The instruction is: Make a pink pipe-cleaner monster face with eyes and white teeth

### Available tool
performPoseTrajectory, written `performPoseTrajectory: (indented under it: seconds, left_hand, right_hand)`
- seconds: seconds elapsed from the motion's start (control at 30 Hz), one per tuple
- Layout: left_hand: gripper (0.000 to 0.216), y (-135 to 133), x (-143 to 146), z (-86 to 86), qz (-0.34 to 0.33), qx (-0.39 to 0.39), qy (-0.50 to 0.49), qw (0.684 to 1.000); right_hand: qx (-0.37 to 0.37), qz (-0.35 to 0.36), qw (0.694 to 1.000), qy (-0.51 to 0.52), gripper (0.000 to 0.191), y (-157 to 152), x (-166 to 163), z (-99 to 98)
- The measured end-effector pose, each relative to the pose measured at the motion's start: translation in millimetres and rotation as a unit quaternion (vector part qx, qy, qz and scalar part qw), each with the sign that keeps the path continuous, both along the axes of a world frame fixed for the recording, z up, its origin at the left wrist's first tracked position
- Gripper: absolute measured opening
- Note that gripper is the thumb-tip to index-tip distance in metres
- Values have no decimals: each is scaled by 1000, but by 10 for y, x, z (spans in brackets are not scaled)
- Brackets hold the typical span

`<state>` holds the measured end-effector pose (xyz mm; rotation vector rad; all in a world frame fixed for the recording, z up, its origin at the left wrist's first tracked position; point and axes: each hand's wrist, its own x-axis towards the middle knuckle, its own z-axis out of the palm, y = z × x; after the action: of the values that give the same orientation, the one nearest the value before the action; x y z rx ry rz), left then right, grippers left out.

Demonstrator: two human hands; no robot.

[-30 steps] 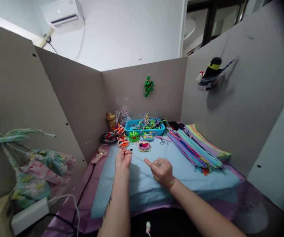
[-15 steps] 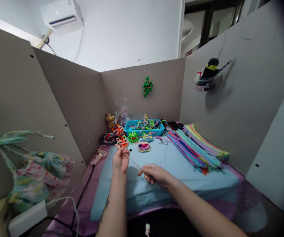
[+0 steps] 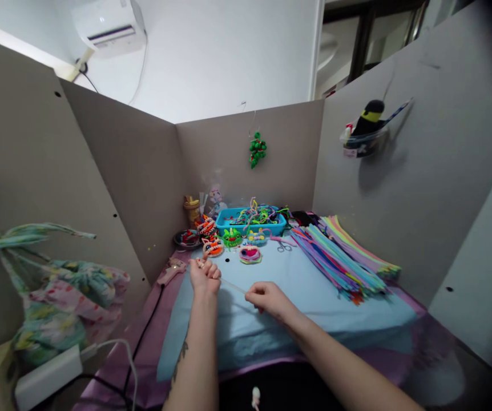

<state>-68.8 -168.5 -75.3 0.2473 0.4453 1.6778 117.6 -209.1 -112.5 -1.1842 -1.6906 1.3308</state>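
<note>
A thin pale strand [image 3: 234, 286], which looks like a pipe cleaner, stretches at a slant between my two hands above the blue cloth. My left hand [image 3: 204, 276] is closed in a loose fist around its upper end, and something small and whitish shows at the fingers. Thumb and forefinger of my right hand [image 3: 267, 299] pinch the lower end. Just beyond my left hand lie an orange fuzzy figure [image 3: 213, 247], a green one [image 3: 232, 237] and a pink round piece [image 3: 250, 254].
A blue tray [image 3: 220, 222] of tangled pipe-cleaner pieces stands at the back. Scissors [image 3: 284, 248] lie before it, with bundles of coloured pipe cleaners [image 3: 335, 260] to the right. A pink glue gun [image 3: 172, 272] with a black cord lies left. Grey partitions [image 3: 246, 154] enclose the table.
My left hand has turned and curled into a fist, shifting slightly left. My right hand has moved slightly right, its fingers now in a tighter pinch on the strand.
</note>
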Motion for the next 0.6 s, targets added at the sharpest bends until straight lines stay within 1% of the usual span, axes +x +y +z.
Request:
performPoseTrajectory:
  seconds: [0.1,0.2,0.27,0.3,0.37,0.4,0.43,0.53,0.6]
  left_hand:
    - [58,52,-34,-43,10,-28,0,1000]
    - [60,84,-147,-46,26,-49,0,998]
    - [58,89,-252,-13,40,-55,1,998]
    - [57,88,-296,13,46,-56,2,997]
    - [53,83,-332,65,40,-53,10,998]
    - [51,81,-315,83,30,-52,15,998]
    - [46,80,-274,92,14,-53,22,998]
    - [20,82,-42,44,-53,-72,48,995]
    - [21,89,150,-38,-72,-81,58,992]
  right_hand:
    - [95,-55,992,-57,13,-51,27,52]
    - [180,-92,974,-102,11,-160,117,113]
    - [230,-114,958,-131,15,-204,246,118]
    - [259,-132,945,-150,17,-201,336,105]
    - [335,-192,896,-220,22,-131,559,58]
    - [351,-233,871,-254,23,-66,682,30]
    - [338,-273,852,-291,23,15,802,6]
    - [304,-321,835,-328,27,300,1078,-25]
    - [290,-330,831,-341,31,489,1169,-9]
